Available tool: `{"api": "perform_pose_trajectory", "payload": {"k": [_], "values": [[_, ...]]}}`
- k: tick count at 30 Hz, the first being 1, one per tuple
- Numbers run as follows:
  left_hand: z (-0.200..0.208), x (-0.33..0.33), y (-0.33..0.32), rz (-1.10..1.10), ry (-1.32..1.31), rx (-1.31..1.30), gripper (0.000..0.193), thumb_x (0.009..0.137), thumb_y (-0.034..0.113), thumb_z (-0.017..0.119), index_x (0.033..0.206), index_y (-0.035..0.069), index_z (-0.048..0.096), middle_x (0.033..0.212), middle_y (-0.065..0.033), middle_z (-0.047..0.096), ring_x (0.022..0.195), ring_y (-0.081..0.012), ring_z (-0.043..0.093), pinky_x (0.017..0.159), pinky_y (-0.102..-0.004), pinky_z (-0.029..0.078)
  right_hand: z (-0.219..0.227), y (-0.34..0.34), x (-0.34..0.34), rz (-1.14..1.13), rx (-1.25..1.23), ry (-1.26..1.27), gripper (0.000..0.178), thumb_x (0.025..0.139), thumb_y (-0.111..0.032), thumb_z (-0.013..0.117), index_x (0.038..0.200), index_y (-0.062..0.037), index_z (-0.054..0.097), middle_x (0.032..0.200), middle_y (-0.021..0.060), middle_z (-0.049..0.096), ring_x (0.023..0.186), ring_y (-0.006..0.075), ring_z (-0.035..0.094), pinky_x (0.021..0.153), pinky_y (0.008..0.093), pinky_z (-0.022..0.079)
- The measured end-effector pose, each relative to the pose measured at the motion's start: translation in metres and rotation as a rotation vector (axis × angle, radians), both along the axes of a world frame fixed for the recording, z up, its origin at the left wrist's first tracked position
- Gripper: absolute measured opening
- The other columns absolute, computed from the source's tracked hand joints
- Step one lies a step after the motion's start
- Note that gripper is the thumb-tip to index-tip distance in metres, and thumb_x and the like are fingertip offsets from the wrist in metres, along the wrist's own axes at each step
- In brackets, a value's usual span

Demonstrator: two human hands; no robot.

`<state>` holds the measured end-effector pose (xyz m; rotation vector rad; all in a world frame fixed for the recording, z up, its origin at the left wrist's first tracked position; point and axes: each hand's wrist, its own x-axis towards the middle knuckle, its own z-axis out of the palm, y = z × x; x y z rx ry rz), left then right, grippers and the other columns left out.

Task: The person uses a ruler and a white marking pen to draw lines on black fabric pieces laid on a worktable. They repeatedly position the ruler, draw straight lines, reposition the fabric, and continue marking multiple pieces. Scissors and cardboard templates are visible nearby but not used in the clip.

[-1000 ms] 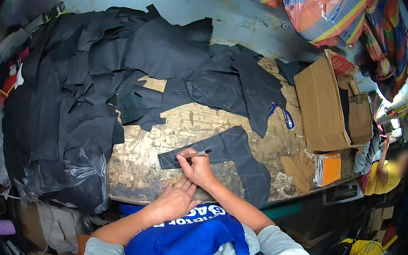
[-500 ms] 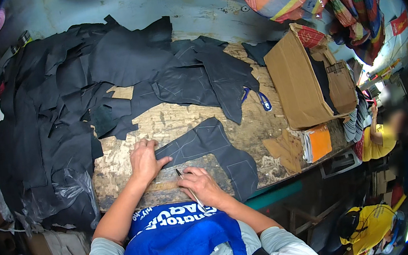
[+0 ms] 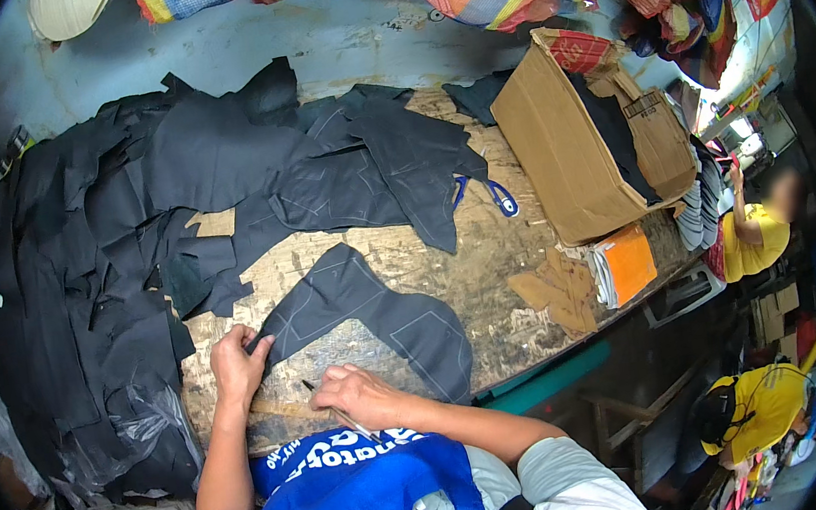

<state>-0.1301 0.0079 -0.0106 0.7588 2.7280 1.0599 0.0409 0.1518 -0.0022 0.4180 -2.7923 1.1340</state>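
Note:
A black leather-like piece [image 3: 331,289] with pale drawn lines lies on the worn wooden table in front of me, arching to the right. My left hand [image 3: 237,367] pinches its left end between thumb and fingers. Just below the piece, my right hand [image 3: 359,397] is closed around a slim pen [image 3: 355,424], its dark tip pointing away to the upper left. Farther back, more black pieces [image 3: 345,187] with pale outlines overlap one another. Blue-handled scissors [image 3: 502,200] lie partly under one of them.
A heap of black sheets [image 3: 79,282] covers the table's left side. To the right stand an open cardboard box [image 3: 547,153], brown scraps [image 3: 558,293] and an orange-topped stack [image 3: 628,268]. Two people in yellow shirts [image 3: 759,240] are beyond the table's right edge.
My left hand has shifted left and toward me, drawing the marked black piece with it. It now pinches the end instead of resting on it. The right hand still holds the pen.

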Motion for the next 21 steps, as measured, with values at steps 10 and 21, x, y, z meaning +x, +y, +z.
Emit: {"api": "perform_pose_trajectory", "payload": {"k": [10, 21], "values": [[0.027, -0.019, 0.018, -0.084, 0.279, 0.127, 0.031, 0.067, 0.011, 0.079, 0.088, -0.001, 0.061, 0.086, -0.0127, 0.064, 0.072, -0.0236, 0.061, 0.065, -0.0304, 0.049, -0.006, -0.026, -0.033, 0.078, 0.007, 0.003, 0.016, 0.069, -0.008, 0.062, 0.084, -0.0056, 0.059, 0.082, 0.0094, 0.059, 0.087, 0.0256, 0.053, 0.079, 0.0383, 0.042], [0.021, -0.042, 0.251, -0.353, -0.194, 0.326, 0.056, 0.074, 0.026, 0.077, 0.120, 0.003, 0.056, 0.088, -0.0146, 0.066, 0.079, -0.0201, 0.066, 0.070, -0.0327, 0.054, 0.012, 0.132, 0.087, -1.162, 0.032, 0.255, 0.012, 0.071, -0.003, 0.066, 0.082, -0.0047, 0.063, 0.079, 0.0155, 0.057, 0.069, 0.0349, 0.058, 0.061, 0.0401, 0.048]]}}
